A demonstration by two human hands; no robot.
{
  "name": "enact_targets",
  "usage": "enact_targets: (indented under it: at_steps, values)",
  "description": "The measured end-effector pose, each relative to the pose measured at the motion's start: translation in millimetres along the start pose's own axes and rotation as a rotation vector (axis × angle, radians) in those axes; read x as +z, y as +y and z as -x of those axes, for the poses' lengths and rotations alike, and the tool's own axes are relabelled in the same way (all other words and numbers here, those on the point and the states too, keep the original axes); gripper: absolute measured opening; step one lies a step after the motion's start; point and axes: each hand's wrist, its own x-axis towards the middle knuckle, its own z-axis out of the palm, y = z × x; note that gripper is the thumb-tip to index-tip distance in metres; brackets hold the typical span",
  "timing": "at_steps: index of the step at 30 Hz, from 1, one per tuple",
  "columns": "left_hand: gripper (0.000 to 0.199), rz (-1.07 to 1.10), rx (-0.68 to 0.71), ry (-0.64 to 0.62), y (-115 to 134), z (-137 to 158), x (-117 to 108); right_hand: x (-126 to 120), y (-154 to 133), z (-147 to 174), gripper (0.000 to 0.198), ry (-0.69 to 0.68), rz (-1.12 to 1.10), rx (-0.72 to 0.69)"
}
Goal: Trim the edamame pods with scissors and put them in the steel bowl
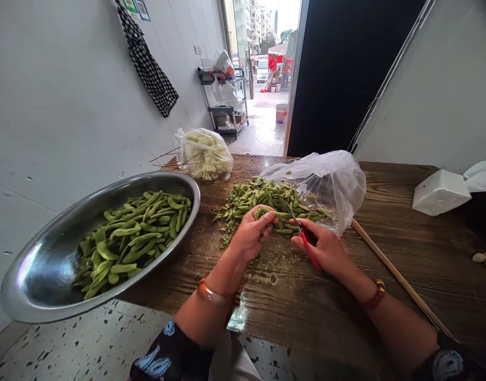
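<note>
Between the thumb and fingers of my left hand is a green edamame pod, its tip pointing right. My right hand grips red-handled scissors, with the dark blades angled up and left close to the pod's end. Behind both hands lies a heap of edamame pods on the wooden table, with small trimmings scattered around it. To the left, a large steel bowl holds many more pods. Whether the blades touch the pod I cannot tell.
A clear plastic bag lies crumpled behind the heap. Bagged cauliflower stands at the back left beside thin sticks. Long wooden skewers lie on the right, with a white box farther back. A cart stands near the doorway.
</note>
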Motion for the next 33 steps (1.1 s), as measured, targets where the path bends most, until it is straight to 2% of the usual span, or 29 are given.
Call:
enact_targets:
  at_steps: [14,24,33]
  values:
    - [0.033,0.075,-0.025,-0.016,-2.6,-0.2,1.2,-0.7,0.8,-1.0,0.05,-0.011,0.02,-0.012]
    - [0.034,-0.004,-0.077,-0.055,-1.7,4.3,6.5,0.2,-0.5,1.7,0.048,0.008,0.014,-0.022]
    - [0.032,0.02,-0.07,-0.085,-3.8,4.1,6.7,0.4,-4.4,3.3,0.043,0.005,0.001,-0.059]
